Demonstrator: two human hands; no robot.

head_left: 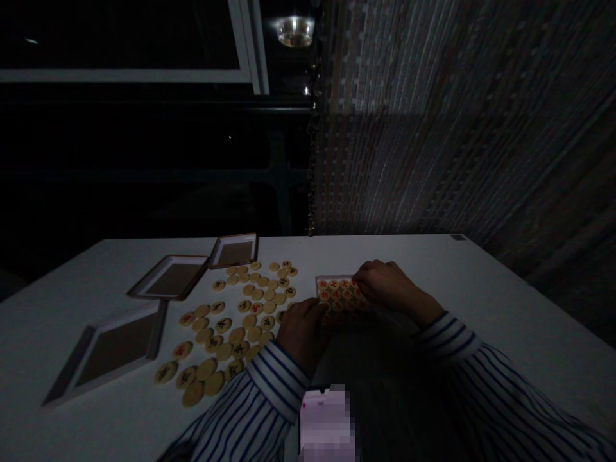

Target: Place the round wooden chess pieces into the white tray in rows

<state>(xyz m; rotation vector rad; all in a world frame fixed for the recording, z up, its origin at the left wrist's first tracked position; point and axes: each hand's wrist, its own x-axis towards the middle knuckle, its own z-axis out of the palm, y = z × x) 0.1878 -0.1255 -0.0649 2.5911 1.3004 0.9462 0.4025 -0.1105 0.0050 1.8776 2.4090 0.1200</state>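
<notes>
A shallow box (pixel 317 286) on the table holds rows of round Chinese chess pieces (pixel 347 295) with red characters. My left hand (pixel 304 330) is curled over the box's left side, its fingertips bent onto the pieces there. At the far right corner, my right hand (pixel 392 289) has its fingers bent and pressed together; whatever they pinch is hidden. Loose chess pieces (pixel 224 351) lie scattered left of my left hand, some with black or red characters up, others blank side up. My hands and shadow cover the box's near and right parts.
Three shallow trays or lids (pixel 122 340) (pixel 176 280) (pixel 235 251) lie along the left of the white table (pixel 520 333). A lit phone-like screen (pixel 325 423) is at the near edge. A beaded curtain (pixel 409 128) hangs beyond the table; the room is dark.
</notes>
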